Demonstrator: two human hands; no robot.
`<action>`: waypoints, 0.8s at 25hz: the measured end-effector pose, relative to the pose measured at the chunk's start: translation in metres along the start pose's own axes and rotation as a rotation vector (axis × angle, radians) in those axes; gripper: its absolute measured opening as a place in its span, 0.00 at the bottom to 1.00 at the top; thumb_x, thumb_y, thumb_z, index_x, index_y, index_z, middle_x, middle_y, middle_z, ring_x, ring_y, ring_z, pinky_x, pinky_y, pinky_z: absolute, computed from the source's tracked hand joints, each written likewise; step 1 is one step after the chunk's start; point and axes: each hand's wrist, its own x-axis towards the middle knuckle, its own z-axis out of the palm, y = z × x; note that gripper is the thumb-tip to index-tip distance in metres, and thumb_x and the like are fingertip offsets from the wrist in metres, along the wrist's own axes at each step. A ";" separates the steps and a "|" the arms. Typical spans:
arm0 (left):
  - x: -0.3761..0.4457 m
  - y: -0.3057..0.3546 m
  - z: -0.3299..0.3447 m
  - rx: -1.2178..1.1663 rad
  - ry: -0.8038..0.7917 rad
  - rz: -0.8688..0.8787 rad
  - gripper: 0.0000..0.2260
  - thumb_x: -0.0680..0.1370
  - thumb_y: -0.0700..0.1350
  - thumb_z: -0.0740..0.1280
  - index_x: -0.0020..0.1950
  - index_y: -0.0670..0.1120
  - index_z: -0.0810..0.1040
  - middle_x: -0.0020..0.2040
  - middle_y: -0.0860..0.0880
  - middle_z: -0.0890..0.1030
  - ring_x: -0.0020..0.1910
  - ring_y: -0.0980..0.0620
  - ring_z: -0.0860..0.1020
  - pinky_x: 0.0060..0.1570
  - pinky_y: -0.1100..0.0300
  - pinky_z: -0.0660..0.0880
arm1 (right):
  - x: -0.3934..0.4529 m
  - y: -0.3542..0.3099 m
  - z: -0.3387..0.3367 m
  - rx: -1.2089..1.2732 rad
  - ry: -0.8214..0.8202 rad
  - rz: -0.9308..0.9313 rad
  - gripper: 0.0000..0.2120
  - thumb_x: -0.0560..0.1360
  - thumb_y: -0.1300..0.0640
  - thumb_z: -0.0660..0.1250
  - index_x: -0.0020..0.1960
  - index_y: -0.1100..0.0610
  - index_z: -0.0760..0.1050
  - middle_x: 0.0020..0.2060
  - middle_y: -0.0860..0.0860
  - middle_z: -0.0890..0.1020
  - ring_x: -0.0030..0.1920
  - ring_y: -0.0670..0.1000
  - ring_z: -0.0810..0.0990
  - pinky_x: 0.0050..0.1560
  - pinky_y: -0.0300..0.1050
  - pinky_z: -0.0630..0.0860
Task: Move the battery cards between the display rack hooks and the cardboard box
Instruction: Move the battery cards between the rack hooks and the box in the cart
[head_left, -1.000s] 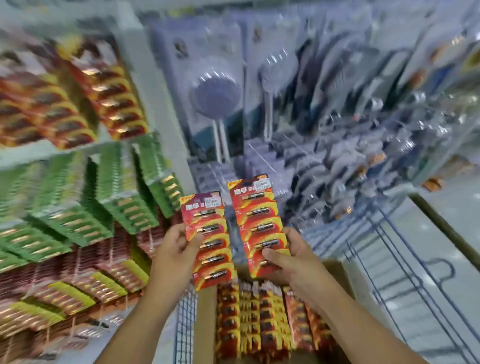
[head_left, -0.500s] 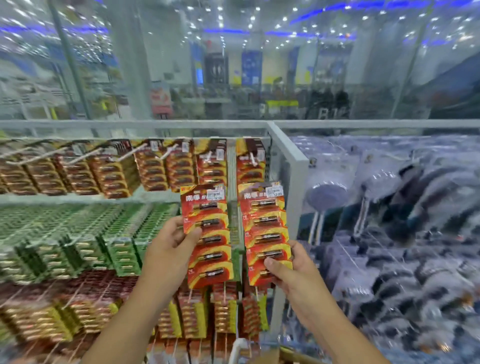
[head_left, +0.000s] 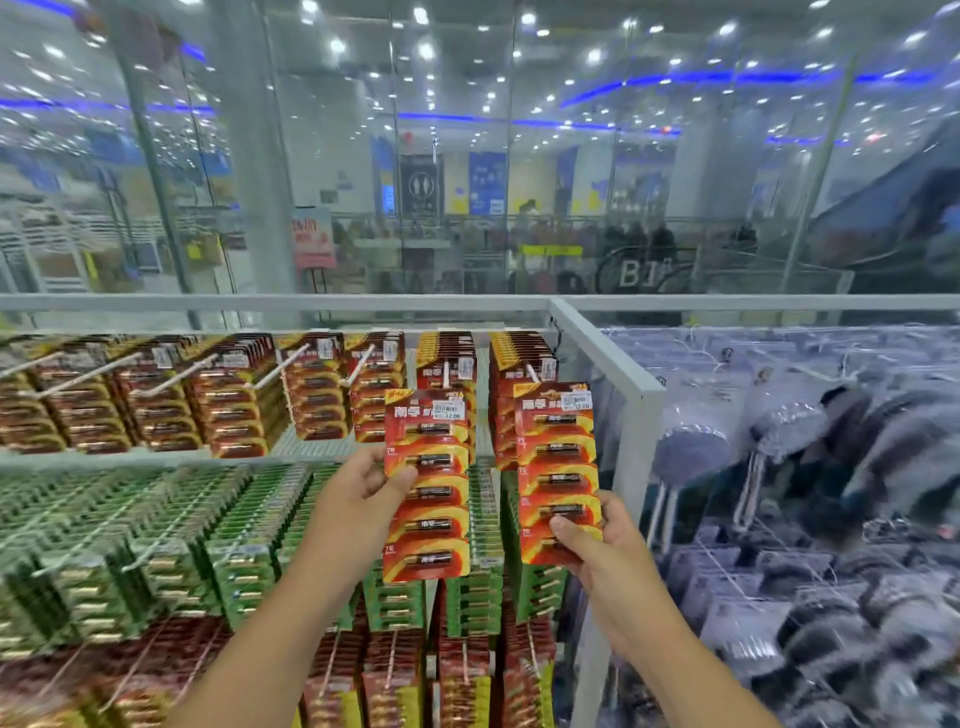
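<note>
Green battery packs (head_left: 156, 545) filled the lower hooks on the left, blurred toward the frame edge. The left hand (head_left: 358, 493) pinched one red battery card (head_left: 427, 488) by its edge and the right hand (head_left: 597, 540) pinched another card (head_left: 558, 473), both upright before the display rack's (head_left: 605, 353) crowded top hooks. Further right, bagged goods (head_left: 805, 467) were too blurred to identify.

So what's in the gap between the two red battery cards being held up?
In the head view, between the left card and the right card nothing is held; through the gap show green battery cards hanging on the rack behind.
</note>
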 end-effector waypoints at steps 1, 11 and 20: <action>0.006 -0.001 0.002 0.004 -0.010 0.003 0.06 0.85 0.47 0.65 0.61 0.54 0.78 0.48 0.55 0.88 0.46 0.54 0.87 0.48 0.49 0.83 | 0.003 0.002 0.000 0.002 0.007 0.003 0.15 0.79 0.68 0.69 0.62 0.56 0.73 0.52 0.57 0.88 0.50 0.56 0.88 0.50 0.53 0.81; 0.047 -0.013 0.016 0.013 -0.048 -0.003 0.08 0.84 0.52 0.66 0.63 0.57 0.77 0.52 0.56 0.87 0.51 0.54 0.86 0.51 0.48 0.83 | 0.028 0.014 0.013 0.054 0.075 0.001 0.17 0.78 0.65 0.71 0.64 0.56 0.73 0.51 0.54 0.88 0.52 0.56 0.88 0.57 0.57 0.82; 0.091 -0.034 0.028 -0.006 0.009 -0.052 0.04 0.84 0.49 0.66 0.57 0.57 0.78 0.50 0.56 0.88 0.45 0.56 0.87 0.39 0.57 0.82 | 0.068 0.026 0.027 -0.029 0.228 -0.008 0.09 0.80 0.49 0.71 0.59 0.47 0.79 0.49 0.47 0.89 0.51 0.51 0.88 0.60 0.60 0.82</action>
